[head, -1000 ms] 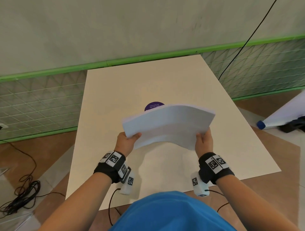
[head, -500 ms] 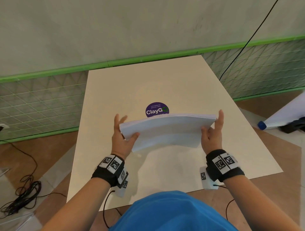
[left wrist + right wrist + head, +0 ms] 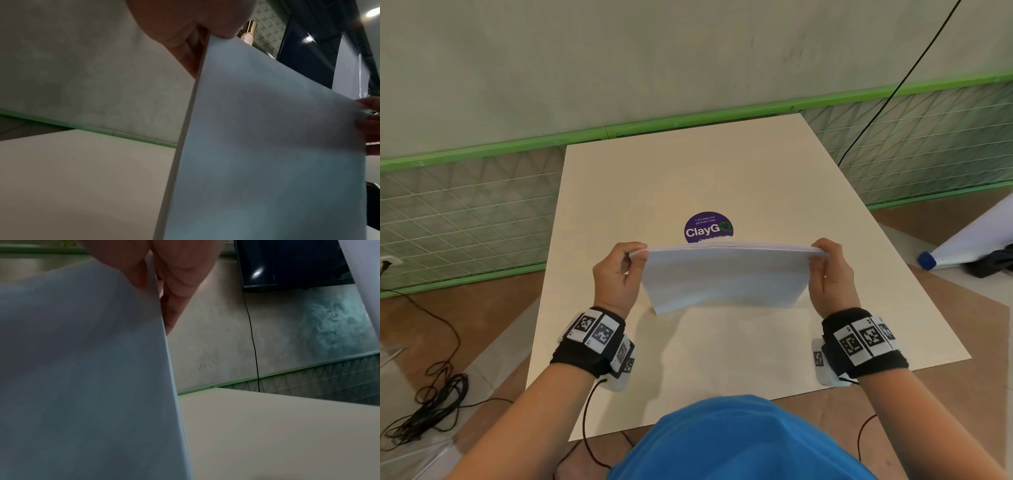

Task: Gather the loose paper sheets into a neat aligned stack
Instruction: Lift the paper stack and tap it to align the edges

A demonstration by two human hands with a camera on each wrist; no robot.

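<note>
A stack of white paper sheets (image 3: 726, 277) stands upright on its lower long edge on the cream table (image 3: 722, 171). My left hand (image 3: 619, 270) pinches the stack's upper left corner and my right hand (image 3: 828, 270) pinches the upper right corner. The top edges of the sheets lie close together, nearly level. In the left wrist view the paper stack (image 3: 267, 129) fills the right side, its side edge looking flush, with my fingers (image 3: 185, 32) at the top. In the right wrist view the paper stack (image 3: 82, 369) fills the left, fingers (image 3: 176, 272) curled over its top corner.
A round purple sticker (image 3: 708, 226) lies on the table just behind the stack. Green-framed mesh panels (image 3: 465, 212) run along the wall. Black cables (image 3: 428, 404) lie on the floor at the left. A rolled white sheet with a blue cap (image 3: 928, 260) lies at the right.
The stack swung from lying tilted in both hands to standing upright on the table. My hands shifted from its near corners and sides to its top corners.
</note>
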